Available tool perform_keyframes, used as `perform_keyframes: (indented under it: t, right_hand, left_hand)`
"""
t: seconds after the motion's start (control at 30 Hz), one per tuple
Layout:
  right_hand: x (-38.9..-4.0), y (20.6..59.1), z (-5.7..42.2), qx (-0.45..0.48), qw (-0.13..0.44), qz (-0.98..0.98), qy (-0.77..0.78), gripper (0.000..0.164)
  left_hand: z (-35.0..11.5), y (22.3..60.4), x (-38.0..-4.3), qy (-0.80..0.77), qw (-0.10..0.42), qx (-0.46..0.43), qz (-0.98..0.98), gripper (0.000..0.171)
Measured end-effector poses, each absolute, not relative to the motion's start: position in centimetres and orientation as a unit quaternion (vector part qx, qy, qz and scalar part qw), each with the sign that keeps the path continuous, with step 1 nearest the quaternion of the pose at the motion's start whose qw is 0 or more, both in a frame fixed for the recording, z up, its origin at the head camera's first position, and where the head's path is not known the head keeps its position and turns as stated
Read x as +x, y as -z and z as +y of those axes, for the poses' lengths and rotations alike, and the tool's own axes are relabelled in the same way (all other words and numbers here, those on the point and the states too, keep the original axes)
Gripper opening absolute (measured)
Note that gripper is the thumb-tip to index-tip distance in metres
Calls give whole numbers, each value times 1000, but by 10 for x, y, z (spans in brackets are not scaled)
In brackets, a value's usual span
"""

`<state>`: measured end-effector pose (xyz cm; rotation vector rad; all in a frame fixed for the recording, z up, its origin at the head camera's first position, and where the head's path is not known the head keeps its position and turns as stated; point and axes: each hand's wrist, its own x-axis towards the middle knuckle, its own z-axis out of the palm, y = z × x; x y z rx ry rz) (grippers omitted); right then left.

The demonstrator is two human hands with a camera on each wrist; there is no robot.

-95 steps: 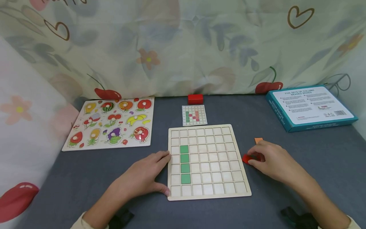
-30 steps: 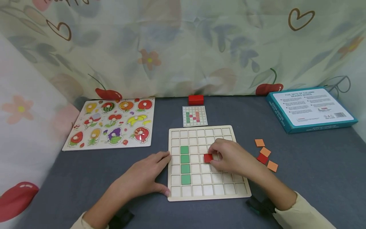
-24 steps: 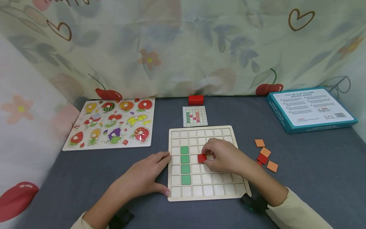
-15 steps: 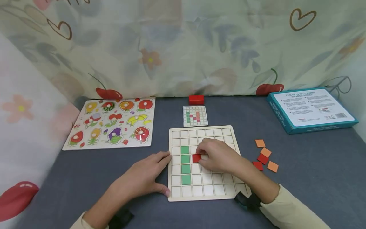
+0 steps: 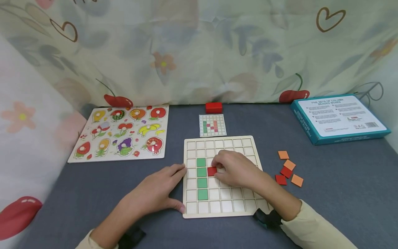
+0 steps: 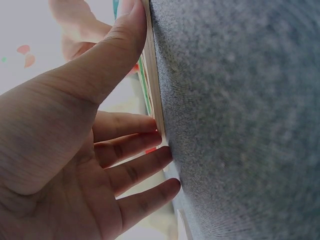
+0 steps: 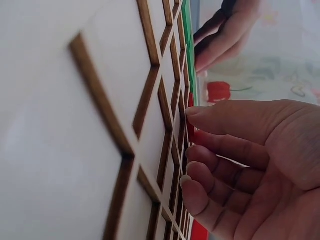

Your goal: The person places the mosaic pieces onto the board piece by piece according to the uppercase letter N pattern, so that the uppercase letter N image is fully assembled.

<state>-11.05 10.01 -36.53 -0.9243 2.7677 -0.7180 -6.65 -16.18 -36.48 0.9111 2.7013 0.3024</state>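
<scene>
A wooden grid board (image 5: 189,213) lies on the dark cloth, with a column of green tiles (image 5: 202,183) in its second column from the left. My left hand (image 5: 157,188) touches the board's left edge with its fingertips and thumb. In the left wrist view the fingers (image 6: 137,172) of that hand look fairly straight. My right hand (image 5: 234,169) pinches a red tile (image 5: 211,171) by its right side, thumb and forefinger on it. This tile sits at the cell just right of the second green tile; the right wrist view shows the red tile (image 7: 190,125) against the grid.
Right of the board lie loose orange tiles (image 5: 283,155) and two red tiles (image 5: 281,180). Behind it are a pattern card (image 5: 212,126) and a red block (image 5: 214,108). A fruit puzzle board (image 5: 116,157) stands left, a teal box (image 5: 342,119) right.
My right hand has come from the loose tiles onto the board with a red tile, then slid left until the tile sits beside the green column. The left hand has stayed at the edge.
</scene>
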Motion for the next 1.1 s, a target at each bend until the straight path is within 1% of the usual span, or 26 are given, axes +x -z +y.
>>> perform_keyframes:
  t: [0.27,0.5,0.67,0.83,1.1]
  right_hand:
    - [-108,364,103,-297,69,922,239,13]
    - [-102,359,125,-289,63,921,252,19]
    - [-96,353,148,-277,62,922,264,18]
    - [-89,349,178,-248,74,929,265,19]
    - [-84,352,231,-218,94,947,218,25]
  left_hand:
    - [-162,365,-67,-106,136,319,932,109]
    - [-163,366,-67,-103,135,319,932,110]
    - [-163,366,-66,-105,135,319,932,110]
    - [-163,365,-66,-109,137,319,932,109]
    - [-162,363,-66,-113,140,316,932,109]
